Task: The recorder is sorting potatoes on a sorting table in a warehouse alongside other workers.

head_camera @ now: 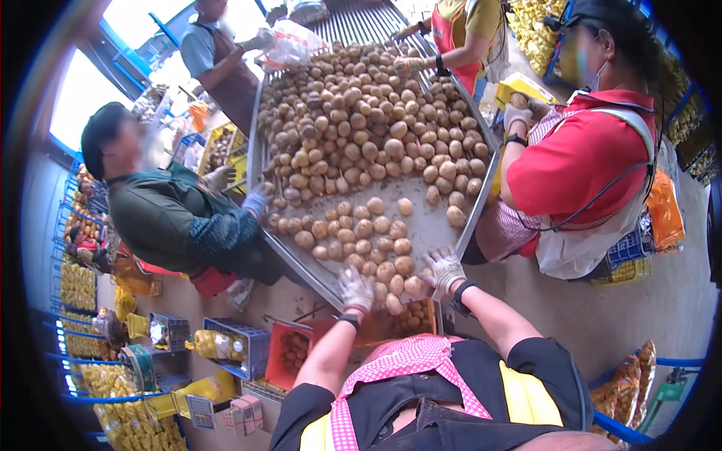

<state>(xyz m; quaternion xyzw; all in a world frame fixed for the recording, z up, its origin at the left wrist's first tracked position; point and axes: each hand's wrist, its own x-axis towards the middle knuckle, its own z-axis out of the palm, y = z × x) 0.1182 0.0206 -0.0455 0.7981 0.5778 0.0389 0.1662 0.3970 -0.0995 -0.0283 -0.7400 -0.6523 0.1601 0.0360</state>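
Observation:
Brown round tubers that look like potatoes point(364, 228) lie loosely at the narrow near end of a metal sorting table point(310, 268). My left hand point(356, 290), in a pale knit glove, rests at their left side with fingers apart. My right hand point(447, 270), gloved the same way, spreads its fingers at the right rim, by a potato point(414, 285). Neither hand is closed around one. Between my hands a few potatoes sit at the table's open lip. Below it, partly hidden, is a container holding more potatoes point(414, 317).
A large potato heap point(361, 124) covers the table's far part, below metal rollers point(361, 20). Co-workers stand along both sides; one gloved hand point(256, 200) is at the left rim. A red crate point(282, 352) and a blue crate point(256, 344) stand on the floor at left.

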